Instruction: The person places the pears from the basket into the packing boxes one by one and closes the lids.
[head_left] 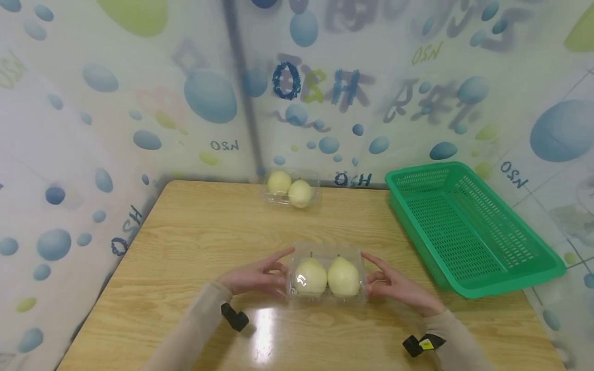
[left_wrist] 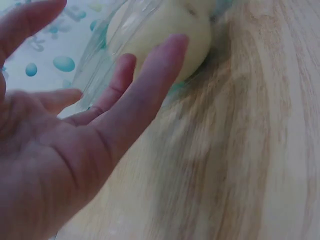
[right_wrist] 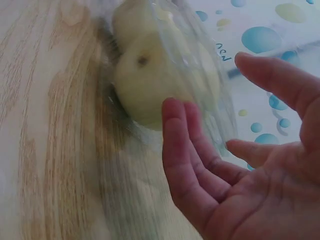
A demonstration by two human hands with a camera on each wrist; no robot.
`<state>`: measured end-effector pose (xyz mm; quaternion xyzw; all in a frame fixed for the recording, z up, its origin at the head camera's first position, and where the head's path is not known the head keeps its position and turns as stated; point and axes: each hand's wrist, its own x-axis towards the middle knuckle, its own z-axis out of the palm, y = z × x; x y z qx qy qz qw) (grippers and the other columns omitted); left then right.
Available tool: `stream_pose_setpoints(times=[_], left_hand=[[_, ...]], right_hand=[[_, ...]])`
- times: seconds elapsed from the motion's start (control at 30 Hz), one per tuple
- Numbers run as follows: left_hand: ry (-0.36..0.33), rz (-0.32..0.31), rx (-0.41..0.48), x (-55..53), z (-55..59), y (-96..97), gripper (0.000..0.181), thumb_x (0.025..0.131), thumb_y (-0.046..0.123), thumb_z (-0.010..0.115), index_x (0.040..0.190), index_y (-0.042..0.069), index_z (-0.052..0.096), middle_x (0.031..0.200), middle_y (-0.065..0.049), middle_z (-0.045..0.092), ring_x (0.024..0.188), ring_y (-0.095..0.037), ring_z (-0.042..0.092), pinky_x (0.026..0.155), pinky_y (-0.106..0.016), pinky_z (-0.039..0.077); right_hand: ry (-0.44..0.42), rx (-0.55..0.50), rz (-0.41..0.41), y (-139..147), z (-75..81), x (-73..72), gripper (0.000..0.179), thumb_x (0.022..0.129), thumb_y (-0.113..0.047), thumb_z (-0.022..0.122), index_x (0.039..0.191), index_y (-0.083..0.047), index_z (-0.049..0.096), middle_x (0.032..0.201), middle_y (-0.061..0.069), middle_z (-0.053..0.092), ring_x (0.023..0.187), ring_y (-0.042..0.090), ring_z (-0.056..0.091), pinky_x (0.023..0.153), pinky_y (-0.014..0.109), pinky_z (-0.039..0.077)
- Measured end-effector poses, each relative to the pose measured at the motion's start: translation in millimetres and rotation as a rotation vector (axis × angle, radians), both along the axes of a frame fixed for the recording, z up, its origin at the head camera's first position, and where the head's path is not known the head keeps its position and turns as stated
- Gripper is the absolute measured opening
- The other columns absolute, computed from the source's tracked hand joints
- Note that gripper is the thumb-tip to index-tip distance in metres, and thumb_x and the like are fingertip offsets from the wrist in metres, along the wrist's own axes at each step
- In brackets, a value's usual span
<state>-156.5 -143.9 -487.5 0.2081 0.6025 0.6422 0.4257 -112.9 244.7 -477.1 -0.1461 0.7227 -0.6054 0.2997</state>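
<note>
A clear plastic box (head_left: pixel 326 251) with two pale yellow pears (head_left: pixel 344 277) inside sits on the wooden table in front of me. My left hand (head_left: pixel 257 275) is at its left side, fingers loosely extended and fingertips right at the plastic wall. On the opposite side, my right hand (head_left: pixel 400 286) reaches in the same way, its fingertips close against the box. In the left wrist view, spread fingers (left_wrist: pixel 145 82) overlap the near pear (left_wrist: pixel 187 35). The right wrist view shows relaxed fingers (right_wrist: pixel 177 145) beside a pear (right_wrist: pixel 147 82) seen through the plastic.
Near the table's back edge stands another clear box (head_left: pixel 312 180) holding two pears (head_left: pixel 279 182). A green slotted plastic basket (head_left: pixel 457 232) lies at the right side of the wooden table (head_left: pixel 209 216). Sheeting with bubble prints (head_left: pixel 211 96) rises behind and around the table.
</note>
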Motion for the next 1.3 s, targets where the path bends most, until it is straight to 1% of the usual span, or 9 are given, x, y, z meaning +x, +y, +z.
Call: stream_pose_setpoints(times=[0.17,0.23,0.33,0.47,0.67,0.8,0.93,1.07,1.3], left_hand=[[0.055,0.069,-0.043,-1.9,-4.2,7.2,0.087,0.092,0.009,0.065,0.156,0.033,0.011,0.124,-0.022,0.049,0.104,-0.036,0.061,0.092,-0.047,0.050],[0.053,0.091,-0.036,-2.6,-6.0,9.5,0.089,0.090,0.008,0.067,0.155,0.033,0.011,0.122,-0.023,0.049,0.103,-0.036,0.062,0.091,-0.047,0.051],[0.036,0.120,-0.013,-2.9,-7.6,12.7,0.093,0.088,0.005,0.068,0.156,0.032,0.010,0.121,-0.024,0.047,0.102,-0.036,0.061,0.090,-0.047,0.051],[0.044,0.152,-0.008,-2.3,-8.8,16.5,0.097,0.085,0.004,0.069,0.156,0.031,0.008,0.120,-0.024,0.047,0.100,-0.035,0.062,0.090,-0.046,0.051],[0.067,0.186,-0.009,-2.1,-10.8,23.1,0.098,0.085,0.003,0.069,0.156,0.033,0.007,0.115,-0.023,0.050,0.097,-0.032,0.062,0.090,-0.045,0.051],[0.042,0.210,0.015,-1.8,-11.0,26.2,0.099,0.085,-0.001,0.066,0.155,0.034,0.006,0.109,-0.021,0.051,0.095,-0.032,0.063,0.091,-0.047,0.051],[0.037,0.231,0.011,-1.8,-10.8,28.5,0.099,0.085,-0.003,0.065,0.155,0.036,0.005,0.104,-0.020,0.053,0.094,-0.033,0.062,0.090,-0.047,0.051],[0.043,0.246,-0.016,-2.9,-10.8,30.8,0.099,0.085,-0.002,0.063,0.154,0.038,0.005,0.099,-0.019,0.057,0.092,-0.033,0.062,0.088,-0.047,0.052],[-0.005,0.277,0.007,-7.3,-9.2,33.6,0.096,0.085,-0.004,0.061,0.155,0.035,0.006,0.088,-0.017,0.060,0.087,-0.034,0.062,0.086,-0.052,0.052]], right_hand=[[-0.007,0.073,-0.040,-4.8,-2.8,-2.3,0.088,0.094,-0.016,0.064,0.156,-0.023,0.002,0.100,0.016,0.061,0.095,0.030,0.059,0.083,0.040,0.047],[-0.007,0.091,-0.050,-6.0,-3.9,-3.5,0.090,0.093,-0.017,0.065,0.156,-0.025,0.001,0.098,0.015,0.062,0.094,0.029,0.060,0.083,0.040,0.048],[0.005,0.088,-0.047,-7.1,-4.9,-4.7,0.091,0.093,-0.018,0.064,0.156,-0.023,-0.002,0.097,0.015,0.064,0.094,0.030,0.060,0.084,0.041,0.049],[0.013,0.064,-0.030,-7.7,-6.3,-6.3,0.090,0.096,-0.018,0.060,0.155,-0.020,-0.008,0.097,0.018,0.067,0.094,0.033,0.062,0.084,0.043,0.051],[-0.010,-0.002,-0.030,-10.0,-12.1,-9.8,0.092,0.097,-0.012,0.058,0.154,-0.022,-0.014,0.096,0.026,0.067,0.093,0.038,0.065,0.083,0.043,0.054],[-0.025,-0.046,-0.057,-13.6,-13.8,-11.9,0.094,0.095,-0.009,0.057,0.153,-0.023,-0.015,0.095,0.029,0.067,0.091,0.039,0.066,0.081,0.044,0.055],[-0.050,-0.068,-0.085,-16.8,-14.1,-13.2,0.094,0.094,-0.008,0.056,0.153,-0.028,-0.015,0.095,0.030,0.067,0.090,0.040,0.066,0.080,0.046,0.056],[-0.076,-0.077,-0.107,-19.1,-15.1,-15.3,0.095,0.094,-0.006,0.055,0.153,-0.031,-0.014,0.094,0.028,0.067,0.089,0.037,0.067,0.079,0.046,0.056],[-0.063,-0.082,-0.125,-22.1,-14.5,-20.6,0.094,0.093,-0.005,0.055,0.154,-0.030,-0.012,0.092,0.025,0.069,0.085,0.037,0.068,0.076,0.046,0.057]])
